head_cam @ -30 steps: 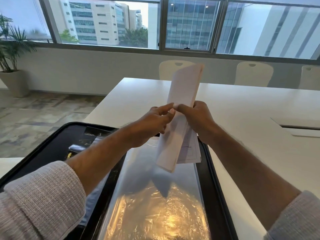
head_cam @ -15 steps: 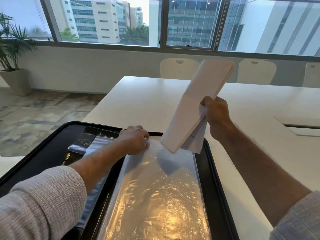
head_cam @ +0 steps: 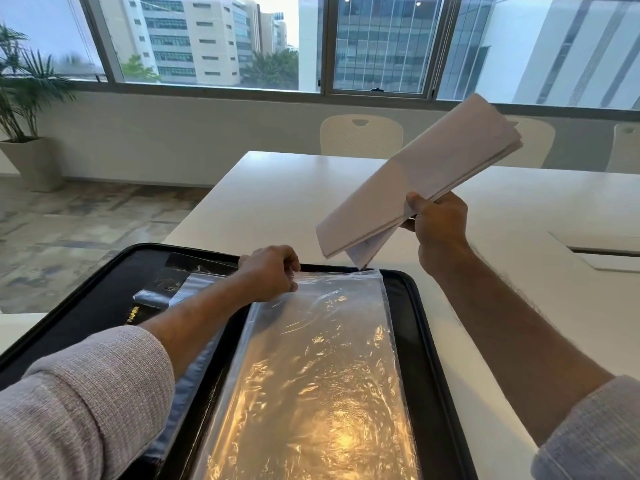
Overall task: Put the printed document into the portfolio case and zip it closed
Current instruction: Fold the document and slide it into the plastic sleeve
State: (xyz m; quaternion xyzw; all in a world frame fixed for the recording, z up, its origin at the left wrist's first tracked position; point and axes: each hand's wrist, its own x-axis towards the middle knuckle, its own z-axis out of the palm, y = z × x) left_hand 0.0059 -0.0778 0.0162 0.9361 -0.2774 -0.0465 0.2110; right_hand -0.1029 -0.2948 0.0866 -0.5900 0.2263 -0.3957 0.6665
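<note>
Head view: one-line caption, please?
Right hand lifts papers above open case; left hand pinches plastic sleeve.

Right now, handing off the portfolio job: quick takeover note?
Left hand: pinches the top edge of the clear plastic sleeve inside the open black zip portfolio case.
Right hand: grips the white printed paper stack, tilted in the air above the white table, clear of the case.
Done: case unzipped and lying open, document picked up.
Left: slide the stack into the case, fold it shut, zip it closed.
</note>
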